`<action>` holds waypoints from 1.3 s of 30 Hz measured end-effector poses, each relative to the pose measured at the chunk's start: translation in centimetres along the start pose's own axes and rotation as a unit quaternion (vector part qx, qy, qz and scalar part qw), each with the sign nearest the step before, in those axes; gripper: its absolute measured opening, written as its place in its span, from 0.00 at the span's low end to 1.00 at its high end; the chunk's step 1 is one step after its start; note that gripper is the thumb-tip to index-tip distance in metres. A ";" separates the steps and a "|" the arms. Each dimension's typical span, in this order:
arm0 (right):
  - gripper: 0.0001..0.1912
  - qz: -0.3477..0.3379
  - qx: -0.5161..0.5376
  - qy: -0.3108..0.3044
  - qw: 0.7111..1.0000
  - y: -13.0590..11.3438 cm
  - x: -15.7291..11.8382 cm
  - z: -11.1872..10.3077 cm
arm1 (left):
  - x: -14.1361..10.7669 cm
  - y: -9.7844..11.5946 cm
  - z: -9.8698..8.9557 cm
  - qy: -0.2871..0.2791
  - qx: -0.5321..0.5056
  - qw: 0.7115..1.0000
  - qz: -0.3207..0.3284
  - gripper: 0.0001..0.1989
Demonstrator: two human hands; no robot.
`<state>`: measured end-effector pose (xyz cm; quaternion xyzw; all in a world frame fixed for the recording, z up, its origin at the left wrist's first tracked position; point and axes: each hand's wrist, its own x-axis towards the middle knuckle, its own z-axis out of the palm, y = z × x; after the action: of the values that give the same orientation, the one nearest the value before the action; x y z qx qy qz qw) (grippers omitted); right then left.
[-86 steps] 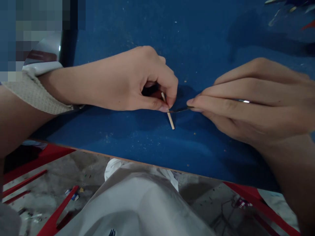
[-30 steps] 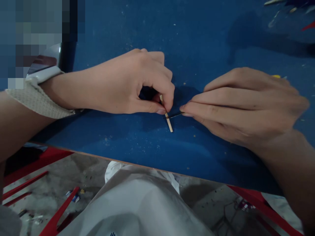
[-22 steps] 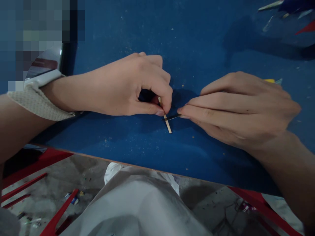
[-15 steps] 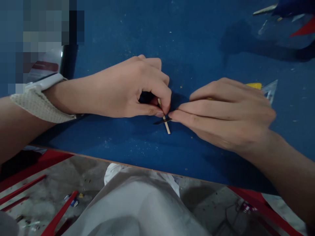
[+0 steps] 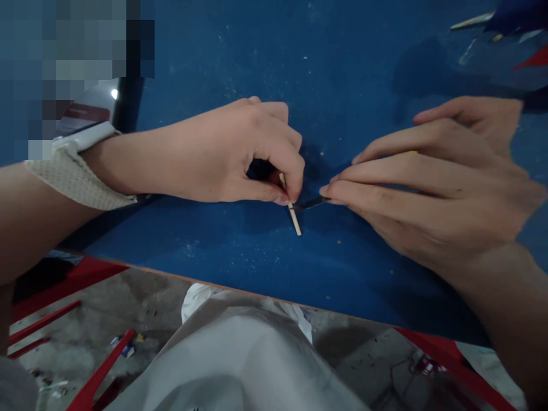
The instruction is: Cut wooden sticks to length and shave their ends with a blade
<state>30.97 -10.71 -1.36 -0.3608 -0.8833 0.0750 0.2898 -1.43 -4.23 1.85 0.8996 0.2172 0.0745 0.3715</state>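
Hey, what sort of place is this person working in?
Probably a workshop or craft space: a speckled blue tabletop, a thin dark blade held at a small pale stick, and a littered grey floor.

Between the hands point(image 5: 240, 154) point(image 5: 445, 177) — stick point(image 5: 295, 222) left, blade point(image 5: 315, 202) right, table point(image 5: 342, 74) beneath.

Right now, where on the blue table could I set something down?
Beyond the left hand, left of the far-right clutter, the table lies bare but for specks. A narrower strip lies between the stick and near edge. It's crowded between left hand and right hand, where blade and stick meet.
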 end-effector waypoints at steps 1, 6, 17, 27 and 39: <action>0.13 -0.044 -0.011 0.026 0.999 0.0 -0.1 0.3 | 0.0 0.1 0.0 0.004 0.000 1.000 0.006 0.13; 0.14 -0.132 -0.056 0.046 0.989 -0.4 -0.2 0.9 | 0.0 0.1 0.0 0.009 -0.008 1.000 0.017 0.13; 0.13 -0.130 -0.044 0.039 0.990 -0.6 -0.2 1.1 | 0.1 0.3 -0.1 0.003 -0.006 1.000 0.014 0.11; 0.11 -0.149 -0.047 0.041 0.987 -1.1 0.5 1.4 | 0.1 0.0 -0.1 0.006 -0.004 1.000 0.008 0.11; 0.12 -0.121 -0.041 0.080 0.989 -1.7 0.3 1.9 | 0.0 0.1 -0.2 0.000 -0.023 1.000 0.014 0.14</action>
<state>28.66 -11.56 -2.21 -0.2676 -0.8969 -0.0261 0.3511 -1.51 -4.15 2.05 0.8939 0.2029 0.0841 0.3907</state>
